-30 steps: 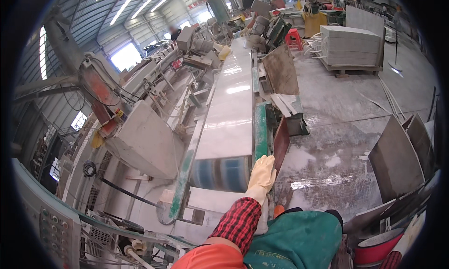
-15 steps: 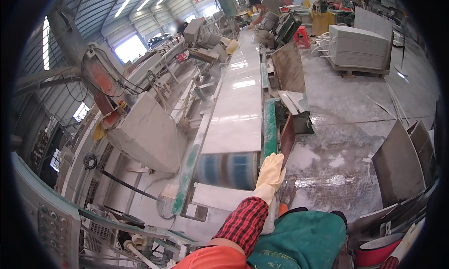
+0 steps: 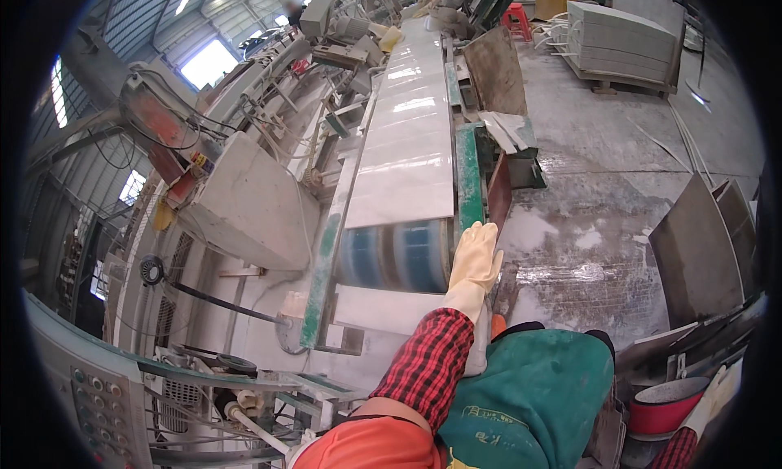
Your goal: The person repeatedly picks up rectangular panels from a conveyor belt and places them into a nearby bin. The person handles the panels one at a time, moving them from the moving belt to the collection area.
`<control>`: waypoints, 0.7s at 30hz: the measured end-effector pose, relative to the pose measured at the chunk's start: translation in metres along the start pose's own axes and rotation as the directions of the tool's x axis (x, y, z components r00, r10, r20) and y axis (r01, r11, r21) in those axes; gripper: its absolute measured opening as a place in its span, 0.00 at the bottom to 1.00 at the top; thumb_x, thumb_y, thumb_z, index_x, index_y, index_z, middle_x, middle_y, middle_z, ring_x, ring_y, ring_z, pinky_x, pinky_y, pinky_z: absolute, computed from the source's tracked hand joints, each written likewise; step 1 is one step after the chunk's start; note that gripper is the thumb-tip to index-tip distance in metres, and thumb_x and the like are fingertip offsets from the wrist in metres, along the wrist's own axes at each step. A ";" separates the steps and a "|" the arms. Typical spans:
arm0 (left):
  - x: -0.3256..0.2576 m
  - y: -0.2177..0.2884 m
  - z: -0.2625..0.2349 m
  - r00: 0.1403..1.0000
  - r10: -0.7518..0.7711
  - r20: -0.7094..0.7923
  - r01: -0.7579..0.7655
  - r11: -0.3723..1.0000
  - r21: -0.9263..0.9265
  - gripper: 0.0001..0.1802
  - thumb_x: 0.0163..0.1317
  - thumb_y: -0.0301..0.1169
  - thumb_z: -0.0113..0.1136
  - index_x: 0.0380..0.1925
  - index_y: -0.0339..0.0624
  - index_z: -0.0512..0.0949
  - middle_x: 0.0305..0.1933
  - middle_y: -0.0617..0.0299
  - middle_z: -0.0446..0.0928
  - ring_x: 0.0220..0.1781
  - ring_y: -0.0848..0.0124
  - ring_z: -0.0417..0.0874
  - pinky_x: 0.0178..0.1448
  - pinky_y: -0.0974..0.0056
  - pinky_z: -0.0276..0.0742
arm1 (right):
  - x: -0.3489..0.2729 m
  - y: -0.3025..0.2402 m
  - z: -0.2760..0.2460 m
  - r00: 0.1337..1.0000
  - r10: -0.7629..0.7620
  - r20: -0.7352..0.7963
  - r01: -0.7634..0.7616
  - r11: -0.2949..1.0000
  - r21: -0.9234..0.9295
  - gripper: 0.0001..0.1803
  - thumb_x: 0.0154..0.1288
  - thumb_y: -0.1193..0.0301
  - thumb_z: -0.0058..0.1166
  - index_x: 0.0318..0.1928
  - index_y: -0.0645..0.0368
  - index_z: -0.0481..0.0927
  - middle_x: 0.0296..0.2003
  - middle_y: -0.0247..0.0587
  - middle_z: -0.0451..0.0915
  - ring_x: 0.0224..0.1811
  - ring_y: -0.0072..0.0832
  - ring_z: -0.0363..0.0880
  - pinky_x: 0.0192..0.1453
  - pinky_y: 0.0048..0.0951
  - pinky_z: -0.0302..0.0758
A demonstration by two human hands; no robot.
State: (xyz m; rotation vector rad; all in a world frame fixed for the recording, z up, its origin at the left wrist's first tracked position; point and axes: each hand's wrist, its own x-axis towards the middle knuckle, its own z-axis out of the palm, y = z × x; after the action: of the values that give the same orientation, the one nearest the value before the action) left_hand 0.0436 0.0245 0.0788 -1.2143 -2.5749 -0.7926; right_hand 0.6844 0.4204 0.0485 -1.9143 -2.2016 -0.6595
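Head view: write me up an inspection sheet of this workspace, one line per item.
Surface: conveyor bears pale, glossy slabs; floor looks wet.
Things: blue-banded roller and green rail near left hand; red bucket near right hand.
Clutter: dark boards leaning at right; pale strips beside the conveyor.
Hands: both gloved; left fingers extended, contact unclear; right at picture's edge, grip unclear.
Cables: dark cables by red-painted machinery at left.
Surroundings: stacked slabs, red stool, button panel.
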 end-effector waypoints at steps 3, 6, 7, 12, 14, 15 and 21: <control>-0.003 -0.002 -0.003 1.000 -0.007 -0.007 0.007 1.000 0.000 0.26 0.58 0.28 0.64 0.57 0.37 0.71 0.60 0.44 0.75 0.68 0.44 0.70 0.74 0.49 0.63 | -0.001 -0.031 -0.044 0.978 0.061 0.200 -0.044 0.995 -0.089 0.33 0.80 0.50 0.34 0.72 0.61 0.65 0.73 0.48 0.63 0.76 0.39 0.59 0.80 0.35 0.53; -0.006 -0.004 -0.003 1.000 -0.016 -0.020 0.015 1.000 -0.017 0.25 0.58 0.28 0.64 0.56 0.37 0.71 0.59 0.44 0.75 0.67 0.44 0.70 0.73 0.49 0.64 | -0.005 -0.020 -0.027 0.995 0.038 0.094 -0.039 0.999 0.001 0.32 0.80 0.51 0.35 0.72 0.61 0.64 0.73 0.47 0.63 0.77 0.38 0.58 0.80 0.34 0.52; -0.005 -0.003 -0.003 1.000 -0.008 -0.023 0.008 1.000 -0.020 0.25 0.58 0.28 0.64 0.56 0.37 0.71 0.58 0.45 0.75 0.67 0.44 0.70 0.72 0.49 0.64 | -0.009 -0.012 -0.012 0.999 0.031 0.019 -0.033 0.997 0.067 0.32 0.80 0.52 0.35 0.72 0.61 0.64 0.73 0.47 0.63 0.76 0.39 0.59 0.80 0.34 0.52; -0.005 -0.002 -0.006 0.999 0.000 -0.039 -0.001 1.000 -0.028 0.25 0.58 0.28 0.64 0.55 0.38 0.71 0.57 0.45 0.75 0.66 0.44 0.71 0.72 0.49 0.65 | -0.005 -0.004 0.005 0.997 0.038 0.065 -0.053 0.970 0.238 0.32 0.80 0.53 0.37 0.70 0.64 0.66 0.71 0.52 0.66 0.74 0.42 0.61 0.79 0.36 0.55; -0.003 0.000 -0.004 0.999 0.006 -0.050 -0.009 0.999 -0.042 0.24 0.57 0.28 0.64 0.55 0.38 0.71 0.57 0.45 0.76 0.66 0.44 0.71 0.71 0.49 0.65 | -0.002 0.008 0.017 0.997 0.042 0.057 -0.054 0.973 0.223 0.32 0.80 0.53 0.38 0.70 0.65 0.67 0.70 0.53 0.67 0.73 0.44 0.63 0.78 0.37 0.57; 0.000 0.000 0.000 0.998 0.014 -0.061 -0.018 0.998 -0.053 0.24 0.57 0.28 0.64 0.55 0.38 0.71 0.57 0.45 0.76 0.66 0.44 0.71 0.71 0.49 0.65 | -0.005 0.017 0.024 0.999 0.039 0.024 -0.043 0.975 0.217 0.31 0.80 0.53 0.38 0.69 0.65 0.67 0.69 0.54 0.67 0.73 0.44 0.63 0.78 0.38 0.57; -0.006 -0.006 -0.001 0.997 0.014 -0.079 -0.017 0.999 -0.038 0.24 0.57 0.28 0.65 0.54 0.39 0.71 0.57 0.45 0.76 0.66 0.44 0.71 0.70 0.49 0.66 | -0.007 0.013 0.032 0.999 -0.001 -0.036 0.008 0.981 0.192 0.31 0.80 0.52 0.38 0.68 0.66 0.68 0.68 0.55 0.69 0.71 0.45 0.65 0.77 0.39 0.59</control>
State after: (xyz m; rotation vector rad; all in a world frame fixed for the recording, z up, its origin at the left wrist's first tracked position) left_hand 0.0433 0.0170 0.0747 -1.1876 -2.4960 -0.8727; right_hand 0.7036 0.4284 0.0200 -1.7886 -2.1601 -0.4587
